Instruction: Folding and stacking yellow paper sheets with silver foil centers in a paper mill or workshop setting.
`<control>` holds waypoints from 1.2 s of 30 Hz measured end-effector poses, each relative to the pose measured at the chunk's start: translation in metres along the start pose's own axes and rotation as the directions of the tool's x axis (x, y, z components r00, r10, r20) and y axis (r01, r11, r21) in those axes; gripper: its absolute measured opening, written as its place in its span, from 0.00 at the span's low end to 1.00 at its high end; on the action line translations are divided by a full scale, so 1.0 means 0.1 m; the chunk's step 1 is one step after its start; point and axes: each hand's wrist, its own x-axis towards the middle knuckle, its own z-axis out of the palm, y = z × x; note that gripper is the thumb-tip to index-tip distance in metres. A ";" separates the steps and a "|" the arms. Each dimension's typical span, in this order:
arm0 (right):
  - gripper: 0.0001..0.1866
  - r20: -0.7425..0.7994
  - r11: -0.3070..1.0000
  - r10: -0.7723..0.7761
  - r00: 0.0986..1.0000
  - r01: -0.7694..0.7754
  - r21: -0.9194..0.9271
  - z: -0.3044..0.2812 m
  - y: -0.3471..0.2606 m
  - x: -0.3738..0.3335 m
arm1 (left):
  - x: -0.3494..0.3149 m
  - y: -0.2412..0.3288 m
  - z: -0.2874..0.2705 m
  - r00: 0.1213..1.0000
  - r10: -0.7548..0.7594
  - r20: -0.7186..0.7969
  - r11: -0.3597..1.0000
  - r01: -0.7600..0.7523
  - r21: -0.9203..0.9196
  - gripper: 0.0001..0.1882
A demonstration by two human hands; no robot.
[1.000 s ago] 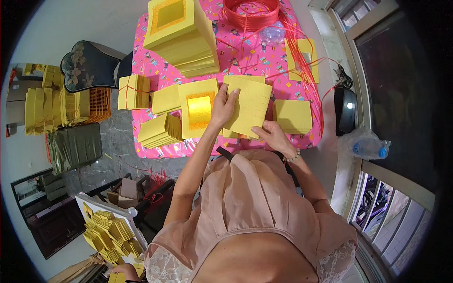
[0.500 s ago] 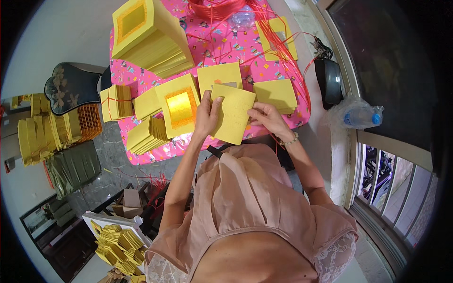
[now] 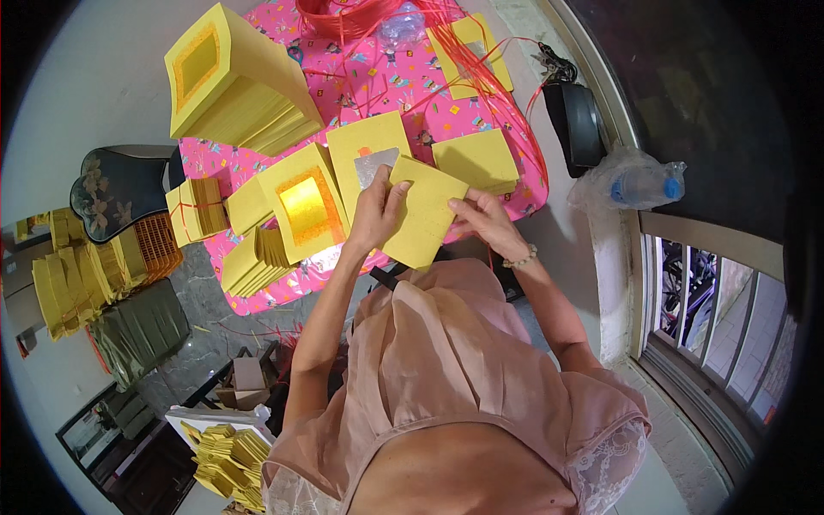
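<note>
At the near edge of the worktop, which has a pink printed cover, the head view shows both hands holding a yellow paper piece in front of the person's body; whether it is one sheet or several layers cannot be told. The left hand grips its left side, thumb lying on the upper face and fingers underneath. The right hand, with a beaded bracelet at the wrist, pinches the upper right edge between thumb and fingers. Just behind the held piece lies a yellow sheet with a silvery patch, partly covered by the left hand. To its left is a yellow sheet with an orange-framed golden square, beside a fanned stack and a small bundle tied with red strip. A low yellow stack sits on the right. Farther back, a tall yellow stack stands at the left, while a red coil lies in the middle, with loose red strands trailing along the right side. Beyond the worktop's right edge rests a bagged bottle with a blue cap; a dark floral chair stands to the left.
</note>
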 end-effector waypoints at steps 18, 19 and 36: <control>0.11 -0.561 0.983 -0.019 0.827 0.118 0.140 -1.02 0.34 0.24 | 1.28 -0.26 0.53 0.934 -0.147 0.325 0.988 0.127 0.083 0.24; 0.11 -0.579 0.987 -0.025 0.815 0.110 0.113 -1.05 0.41 0.28 | 1.33 -0.33 0.63 0.962 -0.119 0.248 0.978 0.070 0.195 0.26; 0.18 -0.596 0.517 -0.412 0.689 -0.361 -0.776 -1.03 0.57 0.26 | 1.22 -0.78 1.23 0.971 -0.193 0.142 0.899 0.117 0.421 0.24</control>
